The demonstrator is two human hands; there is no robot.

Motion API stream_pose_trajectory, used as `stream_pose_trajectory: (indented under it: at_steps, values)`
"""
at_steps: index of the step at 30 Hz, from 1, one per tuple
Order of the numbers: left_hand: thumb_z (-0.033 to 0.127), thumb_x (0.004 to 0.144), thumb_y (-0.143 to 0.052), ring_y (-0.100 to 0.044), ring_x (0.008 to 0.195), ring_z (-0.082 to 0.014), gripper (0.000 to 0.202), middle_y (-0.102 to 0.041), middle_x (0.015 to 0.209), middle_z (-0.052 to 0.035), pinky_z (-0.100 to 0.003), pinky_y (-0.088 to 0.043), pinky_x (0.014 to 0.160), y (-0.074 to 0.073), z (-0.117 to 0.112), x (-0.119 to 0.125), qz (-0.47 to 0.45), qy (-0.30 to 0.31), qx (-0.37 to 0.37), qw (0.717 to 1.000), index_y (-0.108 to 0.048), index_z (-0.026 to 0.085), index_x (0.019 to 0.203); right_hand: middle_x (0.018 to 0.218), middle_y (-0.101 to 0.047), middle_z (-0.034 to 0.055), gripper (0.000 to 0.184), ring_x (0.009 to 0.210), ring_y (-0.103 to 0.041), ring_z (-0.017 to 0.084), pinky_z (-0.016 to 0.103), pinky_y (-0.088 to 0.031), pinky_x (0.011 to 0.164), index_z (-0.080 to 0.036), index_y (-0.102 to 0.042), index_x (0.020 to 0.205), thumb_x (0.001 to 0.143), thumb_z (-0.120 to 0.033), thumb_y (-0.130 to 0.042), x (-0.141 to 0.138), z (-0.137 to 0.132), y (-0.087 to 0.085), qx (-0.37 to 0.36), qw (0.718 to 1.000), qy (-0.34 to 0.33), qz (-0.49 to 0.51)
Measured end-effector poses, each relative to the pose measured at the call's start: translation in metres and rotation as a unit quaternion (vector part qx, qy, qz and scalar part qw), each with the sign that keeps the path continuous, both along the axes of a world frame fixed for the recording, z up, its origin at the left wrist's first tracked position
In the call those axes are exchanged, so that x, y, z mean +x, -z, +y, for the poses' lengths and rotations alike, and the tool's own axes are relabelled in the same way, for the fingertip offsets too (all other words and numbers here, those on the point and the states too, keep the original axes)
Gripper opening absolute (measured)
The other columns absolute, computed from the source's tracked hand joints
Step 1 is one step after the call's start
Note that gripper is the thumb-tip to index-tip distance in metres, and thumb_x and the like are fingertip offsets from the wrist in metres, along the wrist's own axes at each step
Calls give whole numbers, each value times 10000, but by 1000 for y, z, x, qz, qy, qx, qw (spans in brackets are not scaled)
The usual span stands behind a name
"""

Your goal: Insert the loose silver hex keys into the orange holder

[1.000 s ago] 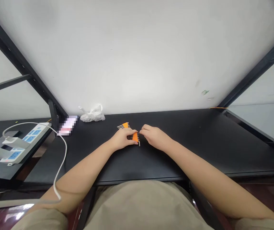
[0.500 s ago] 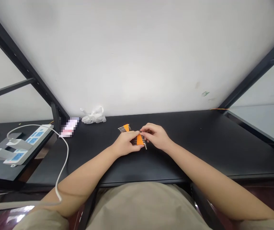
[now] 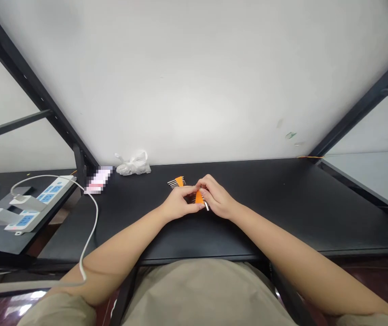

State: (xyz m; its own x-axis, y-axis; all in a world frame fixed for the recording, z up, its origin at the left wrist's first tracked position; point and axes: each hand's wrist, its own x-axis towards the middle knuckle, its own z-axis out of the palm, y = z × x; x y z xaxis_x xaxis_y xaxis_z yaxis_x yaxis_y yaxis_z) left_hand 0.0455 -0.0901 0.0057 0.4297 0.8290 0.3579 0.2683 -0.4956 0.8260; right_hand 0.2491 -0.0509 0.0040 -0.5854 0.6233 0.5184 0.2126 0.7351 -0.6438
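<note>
Your right hand (image 3: 217, 198) is closing in on your left hand (image 3: 180, 203) since the earlier view, its fingers lapping further over the piece between them, so less of the orange is showing. You are pinching a small orange plastic holder (image 3: 199, 197) with both grips brought together on it. That two-sided hold appears to be steadying the holder, with its dark rods tucked near your left fingers while a thin silver metal rod (image 3: 207, 206) is poking out past your right hand toward you. Just behind your hands, a second orange holder with a comb-like row of black and silver rods (image 3: 177, 182) is lying on the matte black worktop (image 3: 268, 213), within easy reach. You are holding your forearms out over the worktop's front edge, which is keeping your hands low and close to the surface. Farther off, a crumpled clear plastic bag (image 3: 133, 165) is sitting against the white wall (image 3: 194, 81), and a white power strip with blue panels (image 3: 44, 195) is lying out to your left, its white cable (image 3: 94, 217) running across your left arm.
</note>
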Motion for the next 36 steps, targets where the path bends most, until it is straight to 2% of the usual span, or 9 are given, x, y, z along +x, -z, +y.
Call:
stream_pose_trajectory:
  at_steps: [4,8,10,13,18,24,29,32,36]
  values:
    - [371,822,-754,-622,775,-164,382,-693,881,-48,-280,-514,721,-3,0,-3,-19,-22,1,1000,-717,133,1119,941,-564,24,242,824,-545,173,343,-485,772,-249,-537,1074,1028,-476,-467,-4,7,9,-215,970,-28,107]
    - [361,824,-752,-625,784,-161,368,-703,896,-42,-289,-517,749,-3,2,-5,-1,-27,29,999,-719,150,1123,892,-586,3,286,752,-573,152,293,-482,662,-254,-508,1036,970,-524,-578,-5,11,14,-453,855,-160,199]
    - [352,823,-753,-623,793,-162,360,-708,903,-39,-296,-515,768,-1,3,-5,13,-30,62,998,-719,164,1128,911,-606,11,301,763,-599,159,290,-491,647,-249,-525,1030,942,-518,-627,-3,14,15,-509,809,-198,217]
    - [359,816,-762,-638,829,-176,402,-718,945,-51,-316,-517,809,3,5,-5,35,-30,115,992,-704,182,1172,908,-630,18,299,749,-613,156,294,-512,653,-231,-559,1018,899,-464,-703,0,18,18,-548,779,-222,209]
    - [406,799,-788,-642,864,-195,482,-704,957,-68,-344,-513,848,8,8,-6,78,-42,159,983,-682,188,1216,901,-666,35,264,760,-645,156,296,-533,683,-194,-598,975,908,-423,-712,1,20,17,-558,782,-222,165]
    - [400,836,-759,-615,824,-175,366,-647,900,-49,-316,-510,801,9,8,-7,120,-52,140,982,-717,199,1139,803,-689,35,312,676,-671,163,295,-536,632,-180,-598,916,918,-479,-686,-1,19,15,-528,816,-189,139]
    - [415,860,-748,-646,968,-205,526,-665,1072,-92,-357,-529,903,13,15,-7,95,-31,146,984,-637,207,1331,743,-686,31,336,597,-651,153,299,-548,588,-175,-618,934,918,-506,-673,0,22,18,-528,813,-201,143]
    - [387,861,-745,-626,1105,-251,539,-642,1200,-113,-409,-522,977,-1,6,-4,144,-60,162,974,-612,237,1362,715,-668,14,356,565,-626,139,303,-559,572,-179,-633,935,898,-529,-688,0,24,21,-518,824,-167,154]
    - [342,873,-728,-522,1301,-322,609,-557,1400,-134,-519,-412,1131,-33,-37,4,189,-100,244,946,-529,259,1442,745,-690,34,399,624,-648,147,310,-575,619,-170,-642,855,851,-562,-718,5,35,27,-448,880,-68,142]
